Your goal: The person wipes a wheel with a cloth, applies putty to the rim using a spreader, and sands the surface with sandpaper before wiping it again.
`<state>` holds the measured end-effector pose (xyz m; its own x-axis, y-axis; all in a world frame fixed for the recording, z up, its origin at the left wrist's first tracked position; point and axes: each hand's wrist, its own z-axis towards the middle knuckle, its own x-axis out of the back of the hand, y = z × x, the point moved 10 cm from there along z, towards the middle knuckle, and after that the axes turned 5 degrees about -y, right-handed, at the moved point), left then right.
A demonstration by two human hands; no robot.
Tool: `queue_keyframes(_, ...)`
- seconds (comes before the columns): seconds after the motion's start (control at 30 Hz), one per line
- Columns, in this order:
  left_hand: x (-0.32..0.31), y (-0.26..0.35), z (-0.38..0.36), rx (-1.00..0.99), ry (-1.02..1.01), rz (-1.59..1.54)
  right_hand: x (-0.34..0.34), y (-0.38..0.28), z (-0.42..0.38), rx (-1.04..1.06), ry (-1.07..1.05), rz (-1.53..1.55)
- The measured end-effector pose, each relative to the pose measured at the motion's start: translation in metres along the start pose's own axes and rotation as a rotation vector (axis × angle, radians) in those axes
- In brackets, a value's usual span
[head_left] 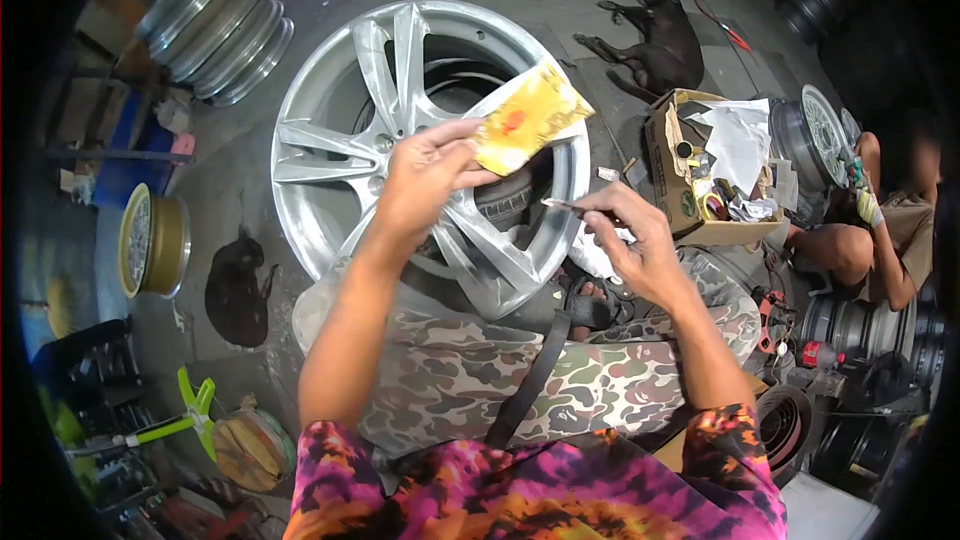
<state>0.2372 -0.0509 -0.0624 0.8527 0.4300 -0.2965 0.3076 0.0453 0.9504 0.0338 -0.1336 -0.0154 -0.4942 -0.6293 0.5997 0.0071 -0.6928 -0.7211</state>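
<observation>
A yellow card with an orange-red smear [535, 120] is pinched between the thumb and fingers of my left hand [430, 175], above the right part of a large silver wheel rim [400, 70]. My right hand [635, 235] holds a thin tool [562, 205] between thumb and fingers, its pale tip near the rim's right edge, below the card. The rim lies face up in front of my knees, its spokes partly behind my left hand. A tire shows through the gaps between the spokes.
Right of the rim stands a cardboard box [725, 232] of papers and tapes; beyond it sits another person [890, 230] by a wheel. A dark dog [672, 45] lies at the top, a black animal [238, 290] at left. Stacked rims [215, 20] stand upper left.
</observation>
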Motion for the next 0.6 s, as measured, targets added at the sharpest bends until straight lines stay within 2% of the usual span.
queue_keyframes(0.13, 0.043, 0.012, -0.004, -0.026, 0.123, -0.041, 0.041, 0.032, 0.014, -0.236, -0.078, -0.004)
queue_keyframes(0.2, 0.06, 0.018, -0.006, -0.055, 0.166, -0.037, 0.065, 0.044, 0.033, -0.167, -0.079, -0.107)
queue_keyframes(0.27, 0.065, 0.026, -0.011, -0.058, 0.186, -0.054, 0.075, 0.081, 0.049, -0.139, -0.061, -0.024)
queue_keyframes(0.3, 0.069, 0.032, -0.013, -0.061, 0.211, -0.034, 0.075, 0.104, 0.057, -0.219, -0.114, -0.009)
queue_keyframes(0.37, 0.08, 0.04, -0.018, -0.088, 0.256, -0.02, 0.068, 0.121, 0.071, -0.194, -0.149, 0.012)
queue_keyframes(0.6, 0.092, 0.065, -0.035, -0.135, 0.358, 0.13, 0.037, 0.14, 0.106, -0.178, -0.246, 0.036)
